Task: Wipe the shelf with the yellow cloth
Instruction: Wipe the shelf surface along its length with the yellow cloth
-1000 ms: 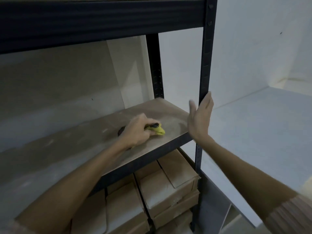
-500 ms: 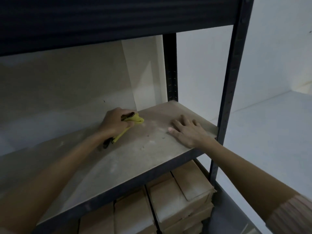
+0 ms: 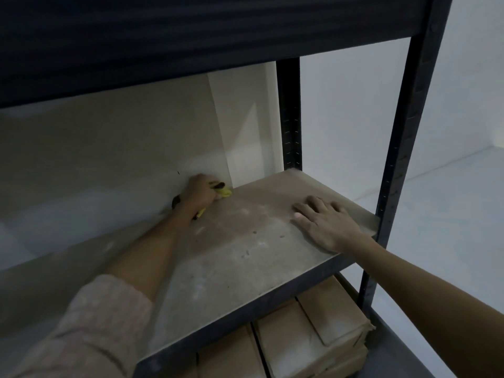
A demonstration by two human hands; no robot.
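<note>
While my left hand (image 3: 200,190) reaches to the back of the shelf (image 3: 231,257), its fingers curl round the cloth (image 3: 225,191), bunched against the rear wall (image 3: 109,165) near the corner. My right hand (image 3: 326,223) lies flat on the board by the front right post (image 3: 403,148), fingers straight and slightly spread. White smears and dark specks dot the board between my hands. Bunched this small, the cloth could skip past them, and I judge a hard push into the corner might pull it from my grip. Leaning on my right palm could also smudge wiped board.
</note>
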